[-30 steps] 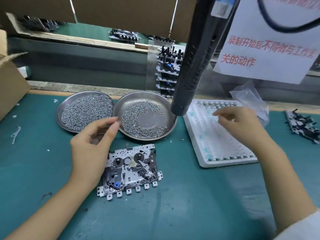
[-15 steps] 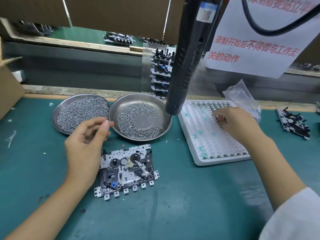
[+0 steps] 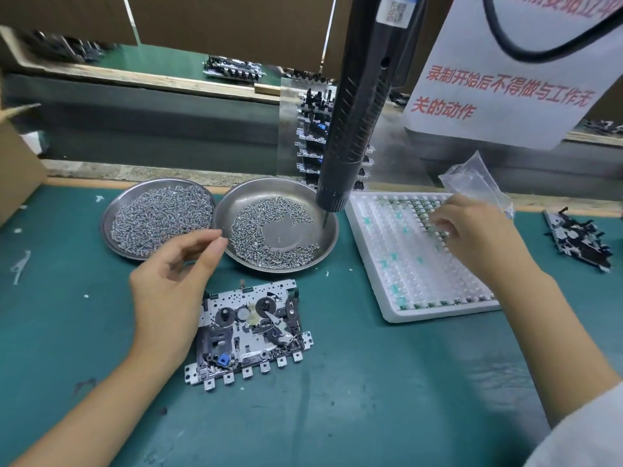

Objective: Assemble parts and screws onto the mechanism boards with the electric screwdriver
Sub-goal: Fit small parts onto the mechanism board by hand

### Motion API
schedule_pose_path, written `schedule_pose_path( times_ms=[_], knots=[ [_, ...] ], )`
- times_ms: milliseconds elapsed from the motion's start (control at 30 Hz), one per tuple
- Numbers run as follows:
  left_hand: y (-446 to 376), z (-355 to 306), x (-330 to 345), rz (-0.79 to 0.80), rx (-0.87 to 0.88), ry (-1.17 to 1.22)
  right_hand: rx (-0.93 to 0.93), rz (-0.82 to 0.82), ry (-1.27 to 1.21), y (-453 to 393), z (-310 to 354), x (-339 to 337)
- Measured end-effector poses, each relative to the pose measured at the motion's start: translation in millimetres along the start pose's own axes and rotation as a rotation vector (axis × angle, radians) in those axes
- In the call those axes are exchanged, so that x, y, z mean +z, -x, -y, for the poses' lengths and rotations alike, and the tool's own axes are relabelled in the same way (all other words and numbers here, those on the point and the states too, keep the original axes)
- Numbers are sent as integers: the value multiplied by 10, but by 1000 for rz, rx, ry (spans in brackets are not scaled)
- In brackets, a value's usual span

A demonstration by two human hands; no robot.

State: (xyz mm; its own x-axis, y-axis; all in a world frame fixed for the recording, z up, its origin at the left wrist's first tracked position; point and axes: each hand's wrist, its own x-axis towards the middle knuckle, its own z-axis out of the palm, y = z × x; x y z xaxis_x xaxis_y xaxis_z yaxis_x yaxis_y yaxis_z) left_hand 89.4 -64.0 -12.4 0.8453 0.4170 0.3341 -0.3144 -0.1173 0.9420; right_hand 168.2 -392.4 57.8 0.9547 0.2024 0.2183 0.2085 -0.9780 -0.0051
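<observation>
A mechanism board (image 3: 251, 332) lies on the green tabletop (image 3: 387, 399). The left hand (image 3: 172, 291) hovers beside it, thumb and forefinger nearly meeting. The right hand (image 3: 478, 234) reaches into a white parts tray (image 3: 391, 288). The electric screwdriver (image 3: 357, 106) hangs above two screw dishes (image 3: 328, 246).

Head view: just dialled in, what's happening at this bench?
A person is assembling a mechanism board lying on the green mat. The right hand reaches into the white parts tray, fingers curled over its small parts. The left hand hovers above the board's left edge, thumb and forefinger nearly pinched. The electric screwdriver hangs untouched over the right-hand screw dish.
</observation>
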Motion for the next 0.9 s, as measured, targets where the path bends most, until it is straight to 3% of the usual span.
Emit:
schedule_pose_path(
  times_ms=[100, 200, 267, 400, 533, 900],
  knots=[
    [14, -13, 25, 15, 2, 2, 98, 10, -486, 129, 255, -207],
    [33, -23, 50, 44, 2, 26, 39, 240, -1042, 350, 784, -297],
    [50, -32, 52, 62, 17, 9, -10, 315, -1225, 439, 1146, -186],
    [94, -72, 36, 124, 74, -60, 54, 247, -1416, 436, 1628, 131],
    [143, -127, 12, 205, 118, -97, 109, 225, -1626, 454, 1690, 274],
    [331, -139, -147, 236, -21, -83, 104, 261, -1677, 557, 1725, 382]
  ],
)
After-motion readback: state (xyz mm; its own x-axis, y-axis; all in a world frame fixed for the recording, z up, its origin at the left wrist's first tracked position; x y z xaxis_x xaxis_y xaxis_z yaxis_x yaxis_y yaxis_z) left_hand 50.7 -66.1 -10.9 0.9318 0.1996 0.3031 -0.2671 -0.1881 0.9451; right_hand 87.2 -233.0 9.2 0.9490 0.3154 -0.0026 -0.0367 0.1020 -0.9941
